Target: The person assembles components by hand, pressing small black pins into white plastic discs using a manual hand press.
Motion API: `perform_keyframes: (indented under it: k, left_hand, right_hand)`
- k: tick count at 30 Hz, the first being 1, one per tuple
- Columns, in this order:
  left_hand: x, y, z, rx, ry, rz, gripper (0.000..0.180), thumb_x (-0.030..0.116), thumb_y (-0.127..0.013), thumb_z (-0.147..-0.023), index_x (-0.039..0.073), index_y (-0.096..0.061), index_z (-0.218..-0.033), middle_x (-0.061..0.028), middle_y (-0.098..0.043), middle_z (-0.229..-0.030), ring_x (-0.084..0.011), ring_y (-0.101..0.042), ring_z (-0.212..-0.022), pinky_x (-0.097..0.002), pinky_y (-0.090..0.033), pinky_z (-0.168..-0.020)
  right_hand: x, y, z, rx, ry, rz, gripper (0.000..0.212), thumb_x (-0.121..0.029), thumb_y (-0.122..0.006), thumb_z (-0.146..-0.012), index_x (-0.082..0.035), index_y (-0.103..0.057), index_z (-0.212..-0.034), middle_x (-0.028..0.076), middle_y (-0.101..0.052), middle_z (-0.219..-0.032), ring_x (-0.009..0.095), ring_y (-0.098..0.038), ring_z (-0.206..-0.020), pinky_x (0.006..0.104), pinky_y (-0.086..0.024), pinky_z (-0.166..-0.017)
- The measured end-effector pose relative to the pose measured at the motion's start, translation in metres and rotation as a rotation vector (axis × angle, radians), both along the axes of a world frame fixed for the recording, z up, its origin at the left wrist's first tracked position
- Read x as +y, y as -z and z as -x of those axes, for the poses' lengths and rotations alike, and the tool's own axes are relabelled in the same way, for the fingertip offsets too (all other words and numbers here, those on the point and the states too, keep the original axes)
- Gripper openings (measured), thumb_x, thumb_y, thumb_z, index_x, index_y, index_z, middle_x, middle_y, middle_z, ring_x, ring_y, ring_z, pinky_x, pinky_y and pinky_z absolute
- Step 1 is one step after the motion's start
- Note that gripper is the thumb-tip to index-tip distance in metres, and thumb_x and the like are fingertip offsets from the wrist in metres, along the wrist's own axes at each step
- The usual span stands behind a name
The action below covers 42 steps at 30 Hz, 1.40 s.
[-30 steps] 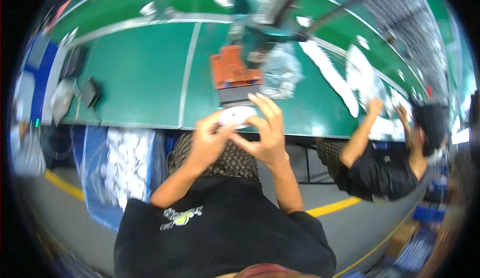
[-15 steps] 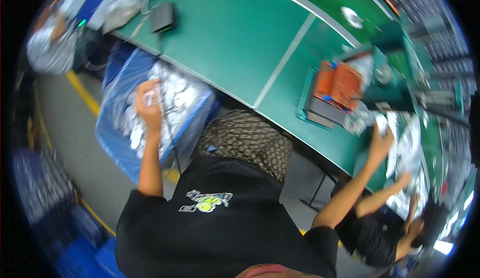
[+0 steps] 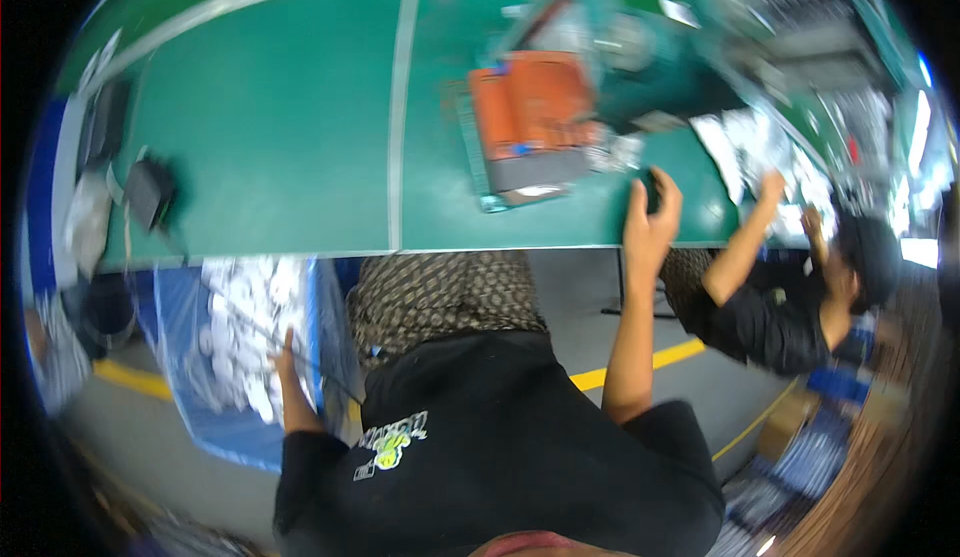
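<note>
My left hand [image 3: 287, 354] is low over the right side of a blue-lined bin [image 3: 200, 422], which holds many small white pieces [image 3: 245, 332]. Its fingers are blurred, and I cannot tell whether they hold anything. Above the table's front part, my right hand [image 3: 652, 222] has its thumb and fingers apart, with nothing between them. To its left are an orange block-shaped item [image 3: 545, 97] and a grey block [image 3: 538, 169], stacked on a teal tray [image 3: 466, 147]. Clear crumpled plastic [image 3: 615, 152] lies between this stack and my right hand.
A green table [image 3: 280, 107] with a pale dividing strip spans the front. On its left are a black box-shaped device [image 3: 150, 195] with a cable and a plastic bag [image 3: 90, 222]. A co-worker [image 3: 790, 312] at the right handles white sheets [image 3: 750, 142]. A dark green machine [image 3: 665, 82] stands behind.
The view has swung to the right. My right hand held a white piece before and now is empty. My left hand has come down lower beside the bin's white pieces.
</note>
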State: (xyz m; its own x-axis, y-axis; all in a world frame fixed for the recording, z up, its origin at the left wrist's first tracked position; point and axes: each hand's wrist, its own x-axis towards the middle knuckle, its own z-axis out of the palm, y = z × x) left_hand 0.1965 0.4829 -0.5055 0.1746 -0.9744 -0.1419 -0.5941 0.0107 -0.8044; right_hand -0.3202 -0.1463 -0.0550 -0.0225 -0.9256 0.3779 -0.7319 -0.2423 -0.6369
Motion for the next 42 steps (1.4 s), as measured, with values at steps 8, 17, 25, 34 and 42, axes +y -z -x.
perform_keyframes:
  k: [8,17,25,34,42]
  left_hand:
    - [-0.106,-0.066,0.065,1.585,-1.35,1.461,0.123,0.052,-0.089,-0.061,-0.011,-0.025,-0.145,-0.0307,-0.046,-0.139,-0.0397,-0.044,-0.132,-0.0412,-0.033,-0.112]
    - [-0.195,-0.139,0.057,1.319,-1.347,1.331,0.137,0.058,-0.09,-0.056,-0.011,-0.016,-0.147,-0.0377,-0.038,-0.14,-0.0463,-0.044,-0.13,-0.0474,-0.039,-0.107]
    - [-0.208,-0.171,0.077,1.156,-1.368,1.062,0.114,0.045,-0.089,-0.065,0.008,-0.022,-0.151,-0.0367,-0.039,-0.137,-0.0536,-0.05,-0.119,-0.0524,-0.045,-0.099]
    - [-0.208,-0.185,0.034,1.129,-0.943,0.865,0.102,0.021,-0.092,-0.059,0.007,-0.038,-0.144,-0.0287,-0.039,-0.143,-0.0485,-0.033,-0.136,-0.0521,-0.034,-0.111]
    - [-0.211,-0.17,0.007,1.519,-1.016,0.927,0.09,0.019,-0.089,-0.059,0.015,-0.047,-0.139,-0.0194,-0.042,-0.14,-0.0366,-0.044,-0.131,-0.0433,-0.042,-0.106]
  right_hand:
    - [0.011,0.012,-0.007,0.264,-0.089,0.204,0.023,-0.005,-0.059,-0.09,0.004,-0.065,-0.111,0.015,-0.066,-0.112,0.029,-0.06,-0.106,0.0393,-0.042,-0.1]
    - [0.008,0.012,-0.006,0.241,-0.107,0.204,0.024,-0.004,-0.057,-0.09,0.004,-0.065,-0.111,0.015,-0.065,-0.113,0.028,-0.06,-0.107,0.0395,-0.044,-0.098]
    - [0.008,0.013,-0.001,0.214,-0.085,0.204,0.024,-0.004,-0.056,-0.09,0.005,-0.066,-0.11,0.016,-0.067,-0.112,0.029,-0.061,-0.105,0.0394,-0.044,-0.097]
    - [0.01,0.012,0.0,0.217,-0.076,0.183,0.025,-0.004,-0.055,-0.091,0.006,-0.066,-0.111,0.016,-0.067,-0.113,0.029,-0.061,-0.106,0.0395,-0.045,-0.097]
    - [0.006,0.011,0.003,0.258,-0.064,0.183,0.025,-0.004,-0.055,-0.091,0.006,-0.066,-0.111,0.016,-0.067,-0.113,0.028,-0.061,-0.105,0.0382,-0.045,-0.097]
